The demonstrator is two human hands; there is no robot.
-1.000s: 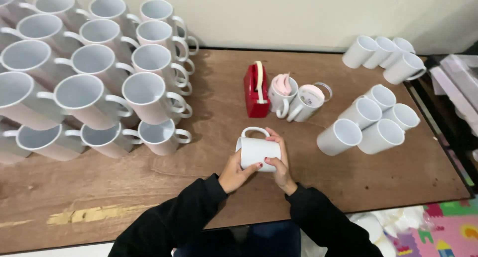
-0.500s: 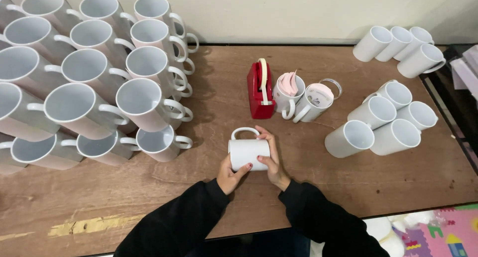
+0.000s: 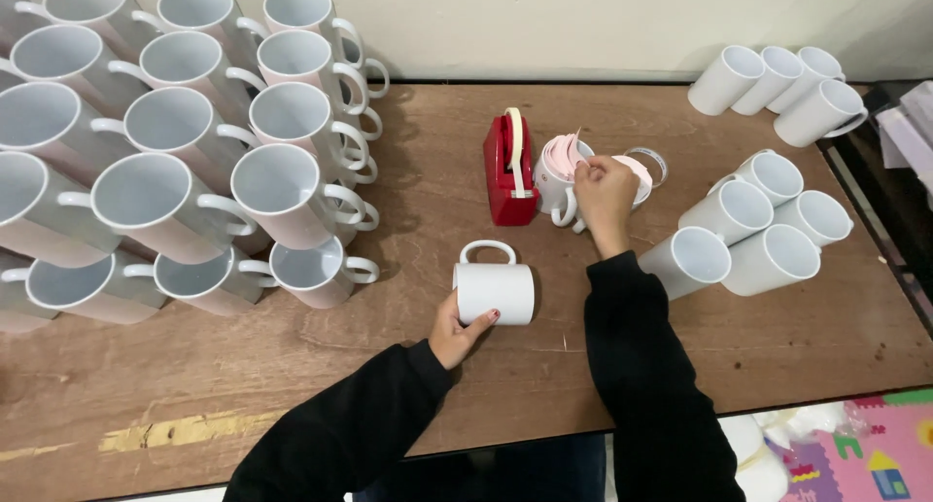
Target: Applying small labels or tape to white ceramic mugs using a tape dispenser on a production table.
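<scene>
**Hands split between two mugs**

We see a white mug point(image 3: 496, 288) lying on its side near the middle of the wooden surface point(image 3: 437, 385), handle toward the far edge. The left hand point(image 3: 459, 329) cups its near end, fingers curled against it. The right hand point(image 3: 604, 193) pinches pink sheets in an upright mug point(image 3: 562, 172), just beside a red tape dispenser point(image 3: 509, 168). Stacked mugs point(image 3: 175, 162) fill the left edge.

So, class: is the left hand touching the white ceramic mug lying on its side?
Touching: the head view shows the left hand gripping the white ceramic mug.
</scene>
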